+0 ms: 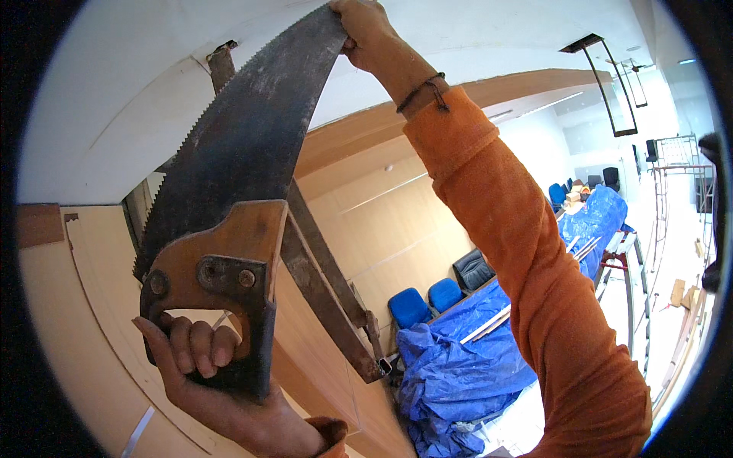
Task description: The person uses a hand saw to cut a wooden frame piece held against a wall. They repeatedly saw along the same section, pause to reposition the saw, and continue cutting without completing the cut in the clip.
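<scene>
A large hand saw [237,126] stands tilted up before me, its dark, worn blade toothed along the left edge. My left hand [217,374] is closed round the saw's wooden handle, which has dark plates and bolts; its fingers curl through the grip opening. At the blade's narrow top end my right hand [370,34] is closed on the tip, partly cut off by the picture's upper edge. Its orange-sleeved arm stretches up across the view. Behind the blade a rusty metal frame [324,286] hangs down from the ceiling, partly hidden by the saw.
The white ceiling [137,76] lies close above, with wood panels [69,305] at left. Below, a blue tarp [458,366] covers furniture beside blue chairs [408,307]. A ladder [630,290], scaffolding [679,168] and another hanging metal frame [615,91] are at right.
</scene>
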`<state>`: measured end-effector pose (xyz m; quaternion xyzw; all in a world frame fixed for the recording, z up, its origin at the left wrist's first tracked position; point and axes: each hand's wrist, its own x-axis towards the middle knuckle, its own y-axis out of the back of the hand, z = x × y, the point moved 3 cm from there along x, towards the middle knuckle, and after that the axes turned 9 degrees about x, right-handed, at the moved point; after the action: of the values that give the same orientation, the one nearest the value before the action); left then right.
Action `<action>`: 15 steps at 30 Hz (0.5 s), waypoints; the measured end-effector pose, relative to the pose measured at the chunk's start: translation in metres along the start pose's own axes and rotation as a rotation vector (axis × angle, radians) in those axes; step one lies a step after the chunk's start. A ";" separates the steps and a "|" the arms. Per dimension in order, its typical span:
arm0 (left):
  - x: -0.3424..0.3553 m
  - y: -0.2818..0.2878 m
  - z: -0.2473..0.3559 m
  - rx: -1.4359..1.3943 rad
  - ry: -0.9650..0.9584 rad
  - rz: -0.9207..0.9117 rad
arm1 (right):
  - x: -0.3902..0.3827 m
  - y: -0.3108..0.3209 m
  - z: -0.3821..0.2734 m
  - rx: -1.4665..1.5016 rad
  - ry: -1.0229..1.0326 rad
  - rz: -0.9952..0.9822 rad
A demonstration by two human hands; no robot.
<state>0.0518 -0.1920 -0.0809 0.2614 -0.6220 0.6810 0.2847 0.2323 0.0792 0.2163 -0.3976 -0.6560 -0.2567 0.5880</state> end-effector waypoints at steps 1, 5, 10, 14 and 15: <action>-0.001 0.000 -0.003 -0.009 0.048 0.044 | 0.003 0.002 0.007 0.310 -0.215 -0.030; -0.001 -0.002 -0.013 0.014 0.085 0.027 | -0.007 -0.002 -0.008 -0.584 0.637 0.062; -0.009 -0.001 -0.024 0.002 0.150 0.086 | -0.027 -0.013 -0.008 0.262 0.067 0.175; -0.030 0.002 -0.034 0.083 0.187 0.131 | -0.085 -0.014 -0.020 0.297 0.060 0.118; -0.035 0.001 -0.037 0.128 0.184 0.112 | -0.109 -0.017 -0.020 0.310 0.010 0.048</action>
<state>0.0749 -0.1570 -0.1097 0.1803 -0.5622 0.7552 0.2847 0.2290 0.0295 0.1158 -0.3165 -0.6751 -0.1402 0.6515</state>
